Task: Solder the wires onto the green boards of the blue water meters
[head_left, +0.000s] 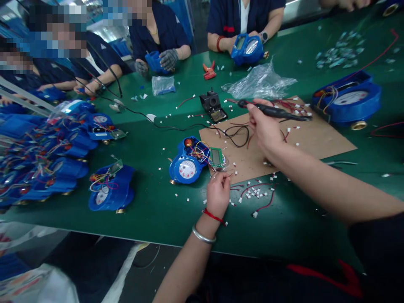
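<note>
My left hand (218,191) is closed at the lower edge of a small green circuit board (216,156), its fingertips pinching what look like thin wires. The board is wired to an open blue meter (187,168) with a white dial, which lies just left of it. My right hand (263,124) is wrapped round a black pen-like tool, probably a soldering iron (277,112), held over a brown cardboard sheet (328,141). The tool's tip points left, near a black stand (214,107). Short red and black wires with white connectors (257,191) lie below the cardboard.
Many blue meters (63,147) crowd the left side, with a single one (112,187) nearer. Another meter (350,101) stands at right. Red cutters (208,70), a plastic bag (261,82) and a black cable (176,127) lie farther back. Several people work across the green table (148,223).
</note>
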Motion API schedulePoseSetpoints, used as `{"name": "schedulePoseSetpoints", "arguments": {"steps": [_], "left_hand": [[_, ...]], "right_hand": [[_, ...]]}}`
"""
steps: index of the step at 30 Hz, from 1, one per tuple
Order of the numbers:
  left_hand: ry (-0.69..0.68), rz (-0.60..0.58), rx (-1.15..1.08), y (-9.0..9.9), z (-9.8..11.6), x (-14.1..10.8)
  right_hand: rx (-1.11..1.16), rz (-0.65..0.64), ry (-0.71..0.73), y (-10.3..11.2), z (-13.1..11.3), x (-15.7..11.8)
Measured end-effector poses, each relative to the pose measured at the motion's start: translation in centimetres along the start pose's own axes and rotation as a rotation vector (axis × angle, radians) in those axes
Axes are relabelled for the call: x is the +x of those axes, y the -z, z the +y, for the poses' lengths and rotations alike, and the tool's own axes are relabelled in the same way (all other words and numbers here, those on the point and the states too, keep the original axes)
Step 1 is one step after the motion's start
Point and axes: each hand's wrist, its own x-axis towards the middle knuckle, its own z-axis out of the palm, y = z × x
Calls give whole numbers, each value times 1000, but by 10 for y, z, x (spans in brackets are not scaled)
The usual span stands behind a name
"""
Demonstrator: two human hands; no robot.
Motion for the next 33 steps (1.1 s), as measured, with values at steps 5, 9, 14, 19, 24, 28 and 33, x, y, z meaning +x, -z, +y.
{"name": "schedulePoseSetpoints", "arguments": {"steps": [5,9,14,19,24,28,33], "left_hand": [[5,1,9,2,3,0],[29,2,-3,3,4,1],[48,-8,-10,5,7,2],[52,-8,19,7,10,3],[68,-8,34,6,10,4],[56,-1,50,6,9,4],[48,3,51,6,9,4]], "right_hand": [[30,24,65,61,-27,-62],[-126,-14,17,92,-22,-97],[-398,-196,-14,100,-20,-119],[-482,-332,9,99,-17,-120],[-515,-355,-5,103,-9,-120],[-502,-355,-12,103,-11,-120],[-479,-336,-19,100,-15,-120]]}}
